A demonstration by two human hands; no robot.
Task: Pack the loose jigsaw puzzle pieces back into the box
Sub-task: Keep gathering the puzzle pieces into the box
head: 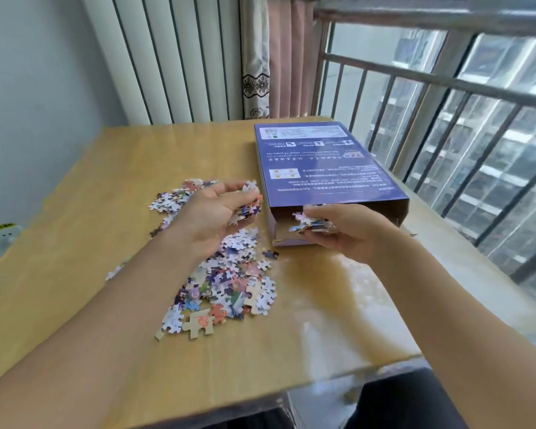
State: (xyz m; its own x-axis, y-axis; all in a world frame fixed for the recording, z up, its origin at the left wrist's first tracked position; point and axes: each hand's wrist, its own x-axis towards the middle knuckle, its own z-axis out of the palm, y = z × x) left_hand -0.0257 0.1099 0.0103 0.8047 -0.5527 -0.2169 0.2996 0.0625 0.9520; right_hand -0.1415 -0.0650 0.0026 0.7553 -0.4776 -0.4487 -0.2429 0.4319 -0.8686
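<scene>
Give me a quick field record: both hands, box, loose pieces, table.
left hand: grips a bunch of pieces above the pile
right hand: grips pieces at the box's open end
box: purple, lying flat, near end open
loose pieces: many on the table left of the box
table: wooden, beside a railed window

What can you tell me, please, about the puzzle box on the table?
The box is a flat, purple-blue cardboard carton lying on the wooden table at its far right, beside the window railing. Its upper face carries white print and small labels, upside down from this view. The near end is open, showing brown cardboard inside. The right hand holds a cluster of puzzle pieces at that opening; whether the hand touches the box itself is unclear. The left hand holds more pieces just left of it, apart from the box.
</scene>
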